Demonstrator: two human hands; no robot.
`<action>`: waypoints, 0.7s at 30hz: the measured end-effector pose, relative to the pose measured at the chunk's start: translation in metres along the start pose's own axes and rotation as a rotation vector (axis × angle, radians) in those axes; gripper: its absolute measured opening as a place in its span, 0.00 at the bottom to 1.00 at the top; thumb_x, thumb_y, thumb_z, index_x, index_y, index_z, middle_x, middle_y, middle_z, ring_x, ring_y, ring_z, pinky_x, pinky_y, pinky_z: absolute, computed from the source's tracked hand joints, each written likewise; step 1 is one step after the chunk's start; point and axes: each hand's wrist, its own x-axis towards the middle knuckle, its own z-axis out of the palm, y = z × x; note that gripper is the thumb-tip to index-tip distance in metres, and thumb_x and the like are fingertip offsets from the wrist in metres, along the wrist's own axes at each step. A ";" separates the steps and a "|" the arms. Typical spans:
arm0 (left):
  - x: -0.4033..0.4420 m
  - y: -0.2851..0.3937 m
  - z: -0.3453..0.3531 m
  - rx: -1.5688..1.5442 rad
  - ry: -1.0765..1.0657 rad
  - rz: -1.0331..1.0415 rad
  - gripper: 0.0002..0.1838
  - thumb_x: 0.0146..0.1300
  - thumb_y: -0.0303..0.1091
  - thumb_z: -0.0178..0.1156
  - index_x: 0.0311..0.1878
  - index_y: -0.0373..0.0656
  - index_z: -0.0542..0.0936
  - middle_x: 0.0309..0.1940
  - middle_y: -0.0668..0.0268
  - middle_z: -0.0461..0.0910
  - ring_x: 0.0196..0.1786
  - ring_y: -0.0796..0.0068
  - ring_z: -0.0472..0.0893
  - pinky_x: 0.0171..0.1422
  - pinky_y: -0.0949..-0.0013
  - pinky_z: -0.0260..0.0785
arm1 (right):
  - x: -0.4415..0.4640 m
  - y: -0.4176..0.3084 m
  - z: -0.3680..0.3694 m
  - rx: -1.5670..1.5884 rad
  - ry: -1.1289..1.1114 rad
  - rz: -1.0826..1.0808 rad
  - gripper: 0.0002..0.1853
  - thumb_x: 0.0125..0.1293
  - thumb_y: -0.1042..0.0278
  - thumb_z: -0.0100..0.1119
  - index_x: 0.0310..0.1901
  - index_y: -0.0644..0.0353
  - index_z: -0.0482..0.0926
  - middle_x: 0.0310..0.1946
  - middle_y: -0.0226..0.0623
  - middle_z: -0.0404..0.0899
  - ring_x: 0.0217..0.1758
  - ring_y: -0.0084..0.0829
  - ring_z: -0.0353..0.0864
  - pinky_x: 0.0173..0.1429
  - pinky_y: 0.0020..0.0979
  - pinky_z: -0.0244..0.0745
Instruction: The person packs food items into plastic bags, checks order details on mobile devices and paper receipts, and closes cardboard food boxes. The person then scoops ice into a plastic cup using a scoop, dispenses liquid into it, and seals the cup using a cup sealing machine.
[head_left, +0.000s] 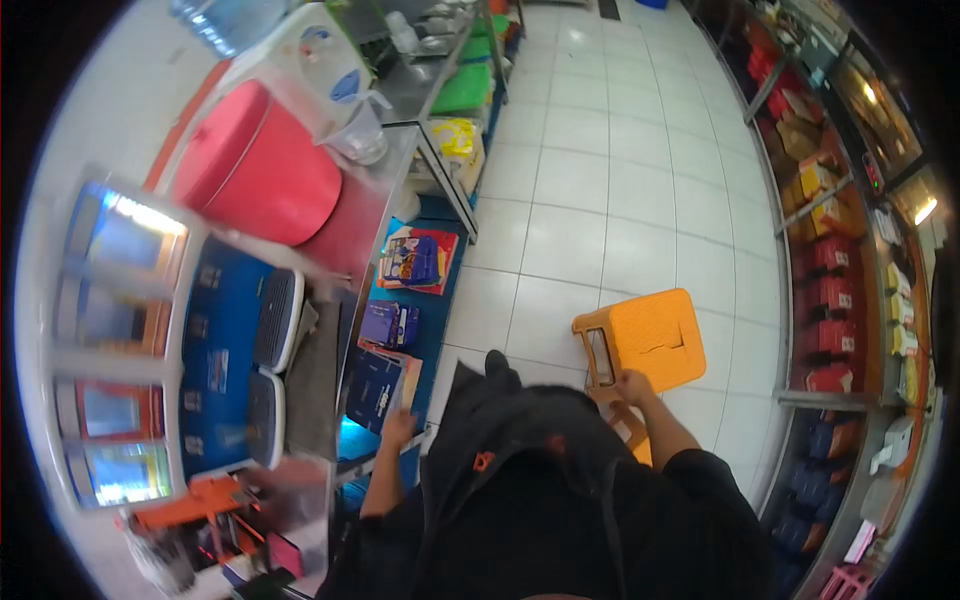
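Observation:
My right hand [632, 387] is closed on the near edge of a yellow plastic stool [655, 340] with a slot in its seat. Part of a second yellow piece [628, 428] shows beneath my right forearm. On the left, my left hand [398, 428] is beside the dark blue packs [374, 388] on the blue lower shelf; its fingers are too small and blurred to read. Purple packs [388, 323] and a blue pack on red ones [412, 258] lie further along that shelf.
A large red bucket [260, 165] and a clear jug [358, 135] stand on the metal counter [398, 90] at the left. White floor tiles [560, 180] run ahead. Shelves of boxes [832, 290] line the right side.

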 end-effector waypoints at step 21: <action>0.844 0.616 -0.068 -0.070 -0.045 0.283 0.14 0.61 0.40 0.64 0.42 0.39 0.80 0.39 0.53 0.83 0.45 0.58 0.83 0.52 0.61 0.74 | 0.387 -0.001 -0.131 0.498 -0.057 0.534 0.14 0.73 0.60 0.48 0.43 0.62 0.79 0.34 0.33 0.79 0.39 0.31 0.78 0.45 0.35 0.74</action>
